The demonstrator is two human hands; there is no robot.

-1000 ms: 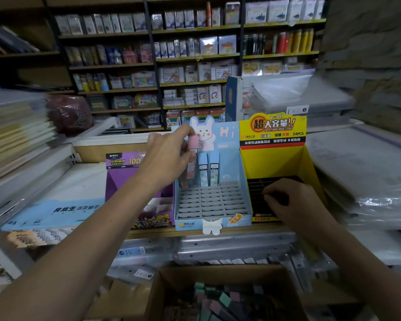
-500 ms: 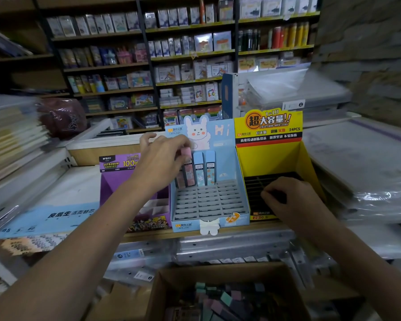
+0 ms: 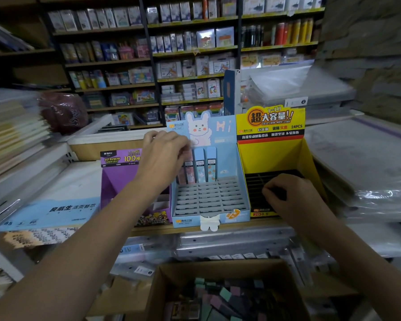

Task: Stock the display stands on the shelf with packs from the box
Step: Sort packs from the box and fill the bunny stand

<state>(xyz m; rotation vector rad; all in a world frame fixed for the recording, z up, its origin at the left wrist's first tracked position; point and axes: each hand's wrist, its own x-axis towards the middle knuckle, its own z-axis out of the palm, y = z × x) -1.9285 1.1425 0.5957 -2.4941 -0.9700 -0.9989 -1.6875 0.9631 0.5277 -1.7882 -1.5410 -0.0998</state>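
A light-blue display stand (image 3: 208, 200) with a rabbit header sits on the wooden shelf (image 3: 259, 223). Its grey slot grid holds packs only in the back row: pink ones at the left, two blue packs (image 3: 205, 165) beside them. My left hand (image 3: 162, 158) reaches over that row, and its fingertips pinch the top of a pink pack (image 3: 189, 173) standing in a slot. My right hand (image 3: 292, 200) rests with curled fingers on the black grid of the yellow display stand (image 3: 271, 156); I see nothing in it. The cardboard box (image 3: 218, 268) of packs (image 3: 220, 295) lies below.
A purple display stand (image 3: 118, 179) is left of the blue one. Plastic-wrapped paper stacks (image 3: 366, 163) flank the right, notebooks (image 3: 12, 133) the left. A blue folder pack (image 3: 51, 212) lies on the shelf. Stocked shelves (image 3: 190, 52) fill the background.
My left hand has lowered the pink pack into the back row of the blue stand. My right hand has stayed on the yellow stand.
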